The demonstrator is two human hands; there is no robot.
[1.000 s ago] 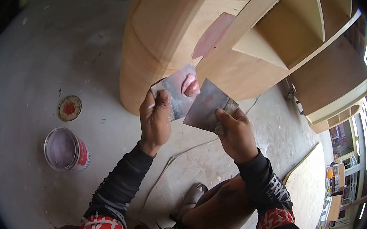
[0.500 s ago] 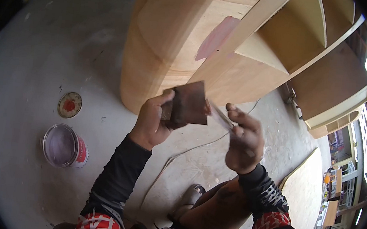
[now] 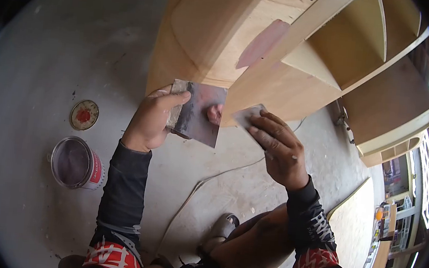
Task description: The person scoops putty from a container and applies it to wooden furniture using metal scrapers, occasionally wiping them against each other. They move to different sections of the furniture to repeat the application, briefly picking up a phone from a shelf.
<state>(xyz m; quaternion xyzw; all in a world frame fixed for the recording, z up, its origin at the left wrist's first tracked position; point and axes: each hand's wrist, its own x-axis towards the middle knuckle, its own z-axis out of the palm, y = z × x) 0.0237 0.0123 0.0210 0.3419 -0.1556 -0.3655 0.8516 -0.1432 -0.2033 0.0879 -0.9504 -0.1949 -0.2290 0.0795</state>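
My left hand [image 3: 153, 119] grips a flat metal scraper blade [image 3: 202, 113] with a dab of pink filler [image 3: 214, 114] on its face. My right hand [image 3: 276, 148] holds a second, smaller scraper blade [image 3: 250, 116], its fingers spread over it, pressing it against the lower edge of the plywood cabinet [image 3: 208, 35]. A pink patch of filler [image 3: 262, 44] shows higher up on the cabinet's curved front, beside a light wooden edge strip.
An open tin of purplish filler [image 3: 74, 163] stands on the concrete floor at left, its lid [image 3: 83, 114] lying beyond it. A cable [image 3: 204, 184] runs across the floor. My knee and sandal [image 3: 223, 230] are below. Plywood sheet [image 3: 358, 220] lies at right.
Both hands rose toward the cabinet. The left blade turned from scraping against the right one to face up, and the right hand moved its blade onto the cabinet's lower edge.
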